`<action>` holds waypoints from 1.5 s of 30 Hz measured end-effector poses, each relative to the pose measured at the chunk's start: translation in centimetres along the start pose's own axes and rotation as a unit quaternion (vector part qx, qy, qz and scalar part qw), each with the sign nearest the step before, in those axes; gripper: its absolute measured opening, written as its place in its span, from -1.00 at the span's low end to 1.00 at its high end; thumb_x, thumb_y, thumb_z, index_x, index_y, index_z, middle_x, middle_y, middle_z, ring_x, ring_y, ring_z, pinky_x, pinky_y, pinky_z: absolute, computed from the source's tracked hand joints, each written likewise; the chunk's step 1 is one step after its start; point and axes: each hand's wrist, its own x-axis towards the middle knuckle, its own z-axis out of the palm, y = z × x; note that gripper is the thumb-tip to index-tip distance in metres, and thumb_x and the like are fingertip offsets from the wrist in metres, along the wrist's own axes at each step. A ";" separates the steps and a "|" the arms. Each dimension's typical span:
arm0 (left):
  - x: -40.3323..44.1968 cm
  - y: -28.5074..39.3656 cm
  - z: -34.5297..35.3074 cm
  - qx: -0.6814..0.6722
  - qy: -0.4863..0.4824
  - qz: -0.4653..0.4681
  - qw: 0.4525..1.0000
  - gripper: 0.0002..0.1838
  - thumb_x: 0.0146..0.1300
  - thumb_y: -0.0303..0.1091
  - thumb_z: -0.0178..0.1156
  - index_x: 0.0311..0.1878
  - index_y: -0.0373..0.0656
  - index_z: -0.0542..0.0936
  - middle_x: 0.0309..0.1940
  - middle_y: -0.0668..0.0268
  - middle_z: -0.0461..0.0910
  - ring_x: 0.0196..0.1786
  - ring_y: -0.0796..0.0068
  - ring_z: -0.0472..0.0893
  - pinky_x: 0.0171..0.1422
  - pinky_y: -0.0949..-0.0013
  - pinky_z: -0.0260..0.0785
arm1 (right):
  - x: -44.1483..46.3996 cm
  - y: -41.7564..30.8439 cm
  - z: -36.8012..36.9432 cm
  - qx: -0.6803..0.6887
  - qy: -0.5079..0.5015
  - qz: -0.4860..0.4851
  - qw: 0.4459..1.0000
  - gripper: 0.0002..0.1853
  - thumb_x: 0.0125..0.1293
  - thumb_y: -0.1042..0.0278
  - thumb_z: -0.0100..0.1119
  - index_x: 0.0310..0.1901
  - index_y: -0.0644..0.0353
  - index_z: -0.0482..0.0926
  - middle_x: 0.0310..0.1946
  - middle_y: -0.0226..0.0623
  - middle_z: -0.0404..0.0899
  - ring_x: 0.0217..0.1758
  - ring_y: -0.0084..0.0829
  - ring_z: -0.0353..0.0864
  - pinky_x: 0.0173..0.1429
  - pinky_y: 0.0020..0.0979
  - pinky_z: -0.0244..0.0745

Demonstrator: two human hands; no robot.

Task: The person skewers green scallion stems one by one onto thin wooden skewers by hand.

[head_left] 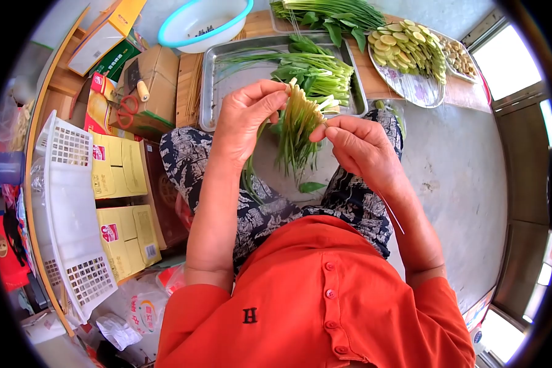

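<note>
A row of green chives [297, 132] hangs between my hands above my lap, pale stem ends up and leaves down. My left hand [251, 113] pinches the stem ends at the left of the row. At the other end, my right hand [362, 144] is closed on a thin skewer [394, 216], whose free end sticks out below the hand along the wrist. Where the skewer passes through the stems is hard to make out. Just beyond lies a metal tray [210, 107] with a heap of loose chives [325, 70] on it.
Behind the tray are a blue-rimmed bowl [242, 17] and more greens [337, 15]. A plate [420, 92] of skewered slices [405, 46] stands right. On the left are bare skewers [193, 92], red scissors [127, 111], a wooden-handled knife [142, 90], cartons [129, 239] and a white basket [73, 202].
</note>
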 end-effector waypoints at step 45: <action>1.8 1.7 1.2 -0.043 -0.162 -0.021 0.986 -0.73 0.22 -0.25 0.31 -0.12 -0.26 0.65 -0.28 0.33 0.66 -0.27 0.58 0.60 -0.14 0.47 0.50 | -0.5 -3.8 -3.3 0.029 -0.065 0.034 0.997 -0.74 0.46 0.31 -0.05 -0.17 0.27 0.61 -0.78 -0.64 0.20 -0.75 -0.78 0.06 -0.63 -0.67 -0.06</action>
